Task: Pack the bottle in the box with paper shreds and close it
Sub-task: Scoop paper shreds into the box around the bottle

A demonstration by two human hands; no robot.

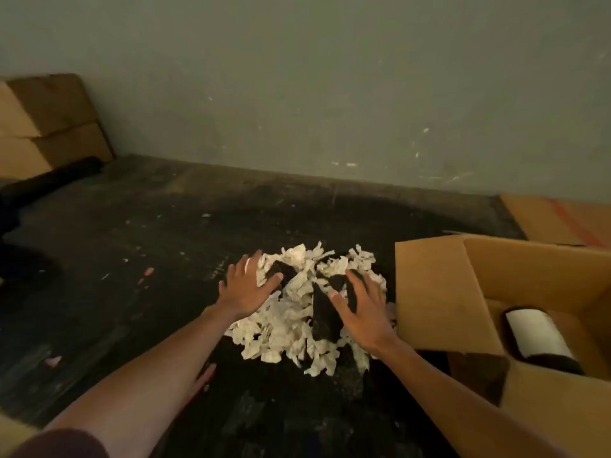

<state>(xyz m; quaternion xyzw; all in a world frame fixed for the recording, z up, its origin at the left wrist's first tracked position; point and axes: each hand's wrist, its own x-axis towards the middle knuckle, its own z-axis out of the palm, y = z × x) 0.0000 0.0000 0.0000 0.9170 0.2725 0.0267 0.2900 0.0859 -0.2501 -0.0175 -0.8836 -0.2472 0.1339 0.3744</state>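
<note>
The left hand (248, 287) has its fingers spread and nearly straight, palm down, resting on the left side of a loose heap of cream-white paper shreds (297, 312); nothing is clasped in it. The right hand (360, 309) lies on the right side of the same heap, fingers likewise splayed and relaxed, their tips at the upper part of the pile, grasping nothing. Both bare forearms run back toward the near edge of the dark, scuffed floor (148, 242), and a dark maroon sleeve (62, 444) shows at the near left corner.

The heap sits on the floor about midway between its left and right sides, with dark patches showing through among the shreds. Just beside it on the right stands an open brown cardboard box (436, 292), its flaps raised; its left flap almost touches the heap and the right wrist. Inside the box a dark glass bottle with a white label (537, 335) lies on its side on the bottom.

At the far right, by the grey wall (330, 77), lies a flat piece of cardboard with a red stripe (562, 219). At the far left corner, stacked brown cartons (49, 120) lean against the wall, with a dark roll (56, 176) lying in front of them. Small scraps of paper are scattered over the floor.
</note>
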